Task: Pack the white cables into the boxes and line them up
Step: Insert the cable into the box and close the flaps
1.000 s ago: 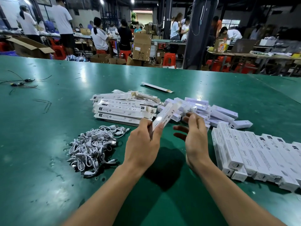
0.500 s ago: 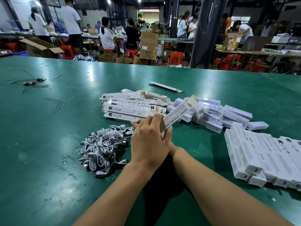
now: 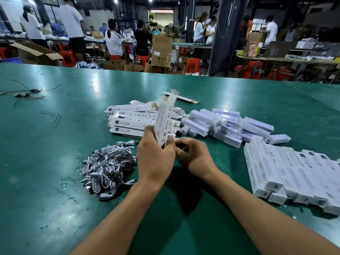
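Carton-forming looks like the step in hand: the left hand (image 3: 156, 159) grips a printed carton (image 3: 164, 118) nearly upright, fingers curled round its lower part. The right hand (image 3: 196, 157) curls its fingers at the bottom end, apparently pinching a flap. Next calls for one cable from the white cable pile (image 3: 108, 166), near left, untouched.

The left grip (image 3: 156, 159) is holding a white box (image 3: 164, 115) up over the green tabletop (image 3: 55, 181). The right grip (image 3: 195, 157) is pinching its bottom end.
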`<action>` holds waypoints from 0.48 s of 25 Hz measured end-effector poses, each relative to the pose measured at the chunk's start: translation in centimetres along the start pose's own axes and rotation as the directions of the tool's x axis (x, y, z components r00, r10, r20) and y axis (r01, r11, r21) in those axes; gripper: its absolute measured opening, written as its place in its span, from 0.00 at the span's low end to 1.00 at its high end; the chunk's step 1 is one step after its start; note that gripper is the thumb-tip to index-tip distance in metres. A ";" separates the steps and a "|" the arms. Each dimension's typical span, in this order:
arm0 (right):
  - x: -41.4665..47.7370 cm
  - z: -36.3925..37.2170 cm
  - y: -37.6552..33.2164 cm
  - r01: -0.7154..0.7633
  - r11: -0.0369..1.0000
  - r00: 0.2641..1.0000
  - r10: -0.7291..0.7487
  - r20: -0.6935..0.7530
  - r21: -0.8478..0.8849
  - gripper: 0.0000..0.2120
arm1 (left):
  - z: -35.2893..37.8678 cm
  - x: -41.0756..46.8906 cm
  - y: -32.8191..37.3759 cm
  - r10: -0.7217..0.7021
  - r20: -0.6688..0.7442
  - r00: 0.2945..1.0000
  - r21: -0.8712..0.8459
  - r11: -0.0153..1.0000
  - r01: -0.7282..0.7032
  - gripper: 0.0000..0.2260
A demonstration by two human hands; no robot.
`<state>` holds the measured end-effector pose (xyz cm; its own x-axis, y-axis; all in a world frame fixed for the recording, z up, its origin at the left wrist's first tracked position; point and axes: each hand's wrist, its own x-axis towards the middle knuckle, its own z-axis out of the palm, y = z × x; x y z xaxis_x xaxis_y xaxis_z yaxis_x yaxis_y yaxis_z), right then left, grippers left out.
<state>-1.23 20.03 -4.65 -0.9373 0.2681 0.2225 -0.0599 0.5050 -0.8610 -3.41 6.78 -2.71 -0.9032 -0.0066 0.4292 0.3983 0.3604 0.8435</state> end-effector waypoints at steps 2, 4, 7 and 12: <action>-0.4 -1.2 0.4 -0.039 0.999 0.996 0.038 -0.084 -0.013 0.05 | 0.1 0.2 -0.3 -0.099 0.043 0.994 -0.057 0.993 0.101 0.11; -1.2 -2.8 1.6 -0.087 0.996 0.978 0.092 -0.188 0.033 0.05 | 0.2 0.2 -0.6 -0.151 0.075 0.986 -0.086 0.984 0.157 0.10; -2.5 -4.4 2.5 -0.127 0.975 0.972 0.159 -0.173 0.181 0.04 | 0.3 -0.1 -0.6 -0.146 0.131 0.981 -0.113 0.980 0.161 0.10; -4.3 -4.3 1.7 -0.083 0.885 0.990 0.127 -0.065 0.459 0.04 | 0.8 -1.0 0.1 -0.144 0.354 0.924 -0.257 0.935 0.244 0.15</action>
<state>4.12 23.27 -5.14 -0.9129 0.3830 0.1412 -0.1330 0.0480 -0.9900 -2.56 7.61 -3.32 -0.9486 0.2722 0.1613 0.1934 0.0952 0.9765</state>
